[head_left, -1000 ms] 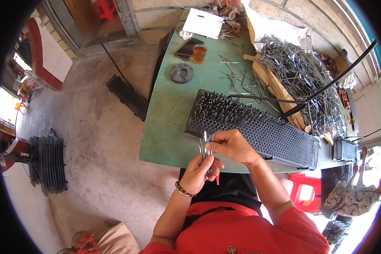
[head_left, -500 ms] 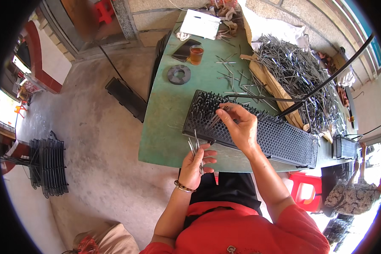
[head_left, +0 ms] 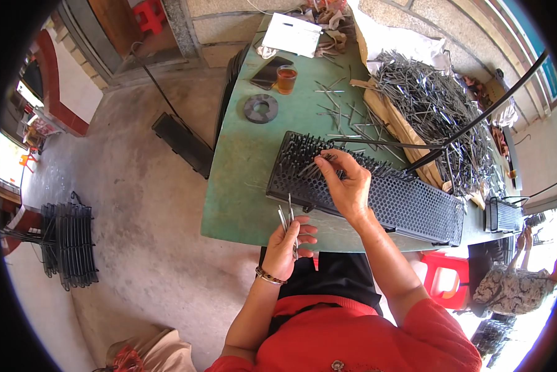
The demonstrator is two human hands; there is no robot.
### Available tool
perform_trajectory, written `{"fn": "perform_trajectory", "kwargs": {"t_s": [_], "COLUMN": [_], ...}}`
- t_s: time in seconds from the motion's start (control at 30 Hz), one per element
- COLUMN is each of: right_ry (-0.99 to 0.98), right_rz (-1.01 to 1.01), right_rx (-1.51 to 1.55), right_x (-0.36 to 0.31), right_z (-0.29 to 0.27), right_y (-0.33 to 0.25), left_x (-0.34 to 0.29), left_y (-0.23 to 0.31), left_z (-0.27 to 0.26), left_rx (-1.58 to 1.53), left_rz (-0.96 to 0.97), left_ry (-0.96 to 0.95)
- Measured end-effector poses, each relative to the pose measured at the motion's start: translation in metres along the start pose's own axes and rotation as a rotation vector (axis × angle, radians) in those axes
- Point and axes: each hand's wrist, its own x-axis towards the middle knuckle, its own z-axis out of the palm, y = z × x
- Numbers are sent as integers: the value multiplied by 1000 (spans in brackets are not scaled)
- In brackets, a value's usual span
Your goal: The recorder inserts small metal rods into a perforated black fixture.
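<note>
My left hand [head_left: 285,248], with a bracelet at the wrist, grips several thin metal rods [head_left: 286,216] just off the table's front edge. Over a long black perforated rack [head_left: 408,214], my right hand [head_left: 350,186] pinches one or more thin dark rods between thumb and fingers; how many is hidden. Many short rods [head_left: 300,155] stand upright in the holes at the rack's left and back part. The holes toward its right end show bare. A black bar handle [head_left: 384,144] rises behind the rack.
A big heap of loose rods [head_left: 433,111] lies on sacking at the back right, with stray rods [head_left: 340,111] beside it. On the green table [head_left: 235,204] are a cup of brown drink [head_left: 286,79], a phone [head_left: 267,73] and a dark ring [head_left: 261,108]. Another person [head_left: 514,288] is at right.
My right hand has shifted very slightly left over the rack. The left hand has dropped a little, still holding its rods.
</note>
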Motion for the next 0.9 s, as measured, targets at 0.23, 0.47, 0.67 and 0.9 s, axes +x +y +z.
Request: {"fn": "perform_trajectory", "kwargs": {"t_s": [0.23, 0.47, 0.67, 0.9], "right_ry": [-74, -76, -81, -51], "right_rz": [-123, -320, -380, -544], "right_rx": [-66, -239, -271, -323], "right_x": [-2, -5, -4, -6], "right_z": [2, 7, 9, 7], "right_y": [11, 10, 7, 13], "left_x": [-1, -1, -2, -3], "left_y": [-1, -2, -3, -2], "left_z": [0, -1, -2, 5], "left_rx": [9, 11, 10, 19], "left_rz": [-2, 0, -9, -14], "left_ry": [6, 0, 10, -35]}}
